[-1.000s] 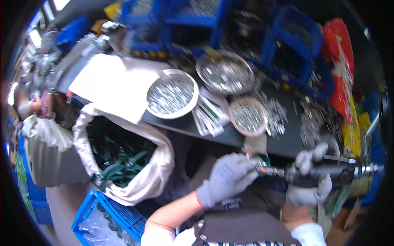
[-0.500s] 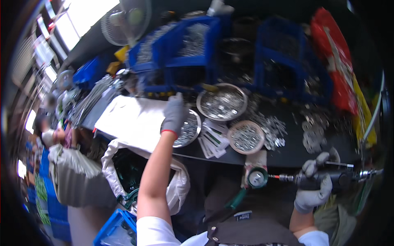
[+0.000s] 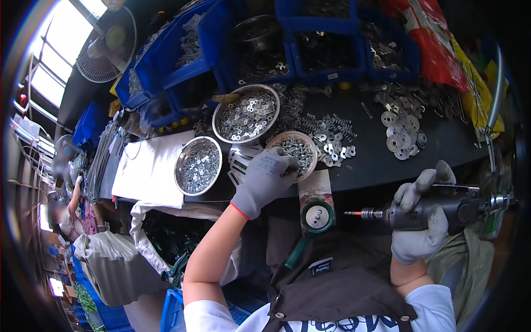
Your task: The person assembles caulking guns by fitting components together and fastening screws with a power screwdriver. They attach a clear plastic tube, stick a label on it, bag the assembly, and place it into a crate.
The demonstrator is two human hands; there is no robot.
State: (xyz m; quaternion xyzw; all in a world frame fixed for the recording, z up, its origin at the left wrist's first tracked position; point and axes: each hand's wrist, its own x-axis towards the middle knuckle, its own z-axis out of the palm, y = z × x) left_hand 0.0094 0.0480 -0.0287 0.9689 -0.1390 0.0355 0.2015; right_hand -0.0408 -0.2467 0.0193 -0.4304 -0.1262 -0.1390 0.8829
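Note:
My left hand (image 3: 262,180), in a grey glove with a red cuff edge, is at the near left rim of a pinkish bowl (image 3: 316,159) of screws. Its fingertips are drawn together there; whatever they hold is hidden. My right hand (image 3: 418,218), gloved in pale grey, grips a black power screwdriver (image 3: 437,214) whose bit points left. Left of the bit tip, a green round part with a handle (image 3: 298,250) sits at the table's near edge. A metal disc (image 3: 317,217) with small fasteners on it lies in its round end.
Two metal bowls (image 3: 214,119) (image 3: 219,176) hold small metal pieces. Loose springs (image 3: 337,127) and metal discs (image 3: 399,133) lie on the black table (image 3: 359,174). Blue bins (image 3: 326,27) line the back. A white sack (image 3: 145,235) opens at near left; a person (image 3: 69,213) sits far left.
My left hand has moved right, from the left metal bowl to the bowl of screws. The screwdriver's bit has drawn away from the green part. The view has shifted.

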